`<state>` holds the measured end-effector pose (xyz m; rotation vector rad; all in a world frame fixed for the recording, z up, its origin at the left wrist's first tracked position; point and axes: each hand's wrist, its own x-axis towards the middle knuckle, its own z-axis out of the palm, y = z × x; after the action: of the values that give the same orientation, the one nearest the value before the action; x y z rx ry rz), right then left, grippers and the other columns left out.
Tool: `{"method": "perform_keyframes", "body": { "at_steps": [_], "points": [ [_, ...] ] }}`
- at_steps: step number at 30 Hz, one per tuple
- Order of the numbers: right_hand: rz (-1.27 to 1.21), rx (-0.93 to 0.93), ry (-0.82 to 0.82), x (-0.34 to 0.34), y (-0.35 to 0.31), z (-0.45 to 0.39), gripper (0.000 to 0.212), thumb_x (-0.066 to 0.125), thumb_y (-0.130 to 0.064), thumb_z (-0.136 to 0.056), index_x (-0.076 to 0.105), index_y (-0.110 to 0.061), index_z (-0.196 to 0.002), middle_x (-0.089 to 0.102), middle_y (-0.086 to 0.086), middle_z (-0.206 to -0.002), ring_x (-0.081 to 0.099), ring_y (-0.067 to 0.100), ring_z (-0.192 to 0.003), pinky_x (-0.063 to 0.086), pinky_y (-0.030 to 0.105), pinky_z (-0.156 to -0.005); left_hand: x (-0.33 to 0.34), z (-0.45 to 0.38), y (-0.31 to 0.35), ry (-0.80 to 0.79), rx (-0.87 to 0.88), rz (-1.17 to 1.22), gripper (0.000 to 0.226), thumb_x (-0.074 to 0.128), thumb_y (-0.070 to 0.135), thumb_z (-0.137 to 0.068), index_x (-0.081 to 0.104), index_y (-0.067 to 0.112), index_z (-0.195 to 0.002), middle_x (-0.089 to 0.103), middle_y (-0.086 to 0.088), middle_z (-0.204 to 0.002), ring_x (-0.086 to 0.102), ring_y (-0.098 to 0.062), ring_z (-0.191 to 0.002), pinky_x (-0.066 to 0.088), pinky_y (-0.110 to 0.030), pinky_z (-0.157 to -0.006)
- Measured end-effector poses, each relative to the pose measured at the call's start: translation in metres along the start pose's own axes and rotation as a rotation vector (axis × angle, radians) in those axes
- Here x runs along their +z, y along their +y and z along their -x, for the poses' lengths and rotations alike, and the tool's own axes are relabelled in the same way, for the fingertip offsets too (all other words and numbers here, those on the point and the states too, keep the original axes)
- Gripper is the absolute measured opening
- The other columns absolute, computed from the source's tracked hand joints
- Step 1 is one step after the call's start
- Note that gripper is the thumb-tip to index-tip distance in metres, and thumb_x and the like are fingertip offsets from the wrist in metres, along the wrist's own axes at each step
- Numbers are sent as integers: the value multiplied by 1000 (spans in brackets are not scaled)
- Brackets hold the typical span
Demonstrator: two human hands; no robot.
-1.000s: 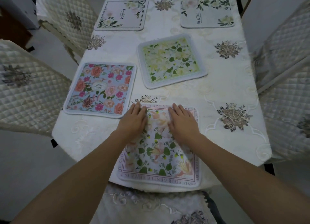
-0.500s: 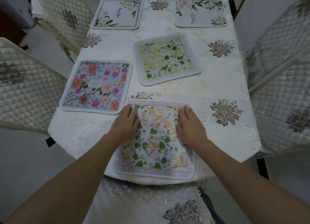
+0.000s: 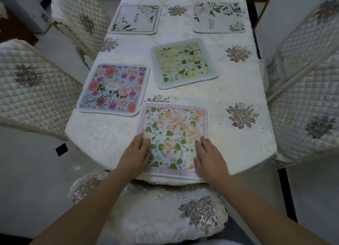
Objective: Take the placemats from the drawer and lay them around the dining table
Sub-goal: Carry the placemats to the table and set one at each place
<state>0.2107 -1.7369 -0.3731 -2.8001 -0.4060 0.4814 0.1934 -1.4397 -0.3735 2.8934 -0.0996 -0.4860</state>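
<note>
While both hands, left and right, press flat, straight fingers on the near mat at the desk's six o'clock edge, four mats lie beyond, so the task looks nearly done.

We see both hands flat on the nearest placemat — the left hand along its left edge, the right hand along its right. Four more placemats lie on the dining table beyond — a blue floral one, a green one, two pale ones at the far end.
</note>
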Motion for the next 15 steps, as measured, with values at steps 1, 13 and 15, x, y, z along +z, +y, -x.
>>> {"method": "perform_keyframes", "body": {
  "at_steps": [1, 13, 15],
  "points": [
    [-4, -5, 3, 2, 0, 8, 60, 32, -36, -103, 12, -17, -156, 4, 4, -164, 2, 20, -150, 10, 35, -122, 1, 8, 1, -4, -2, -1, 60, 30, 43, -102, 20, 16, -155, 7, -14, -163, 6, -29, -151, 24, -42, -118],
    [14, -16, -28, -2, -14, 35, 57, 22, -48, -100, 34, -19, -147, 25, 9, -159, 19, 28, -146, 21, 40, -119, -13, 46, 23, -120, 56, -45, 49, 32, 32, -105, 28, 19, -152, 18, -14, -160, 18, -30, -147, 26, -40, -116],
    [5, -101, -57, -4, -31, 30, 53, 27, -45, -101, 35, -20, -148, 24, 7, -159, 16, 26, -148, 18, 41, -120, -14, 48, 38, -124, 155, -74, 46, 33, 29, -104, 34, 19, -149, 24, -11, -158, 23, -28, -144, 28, -40, -114]
  ]
}}
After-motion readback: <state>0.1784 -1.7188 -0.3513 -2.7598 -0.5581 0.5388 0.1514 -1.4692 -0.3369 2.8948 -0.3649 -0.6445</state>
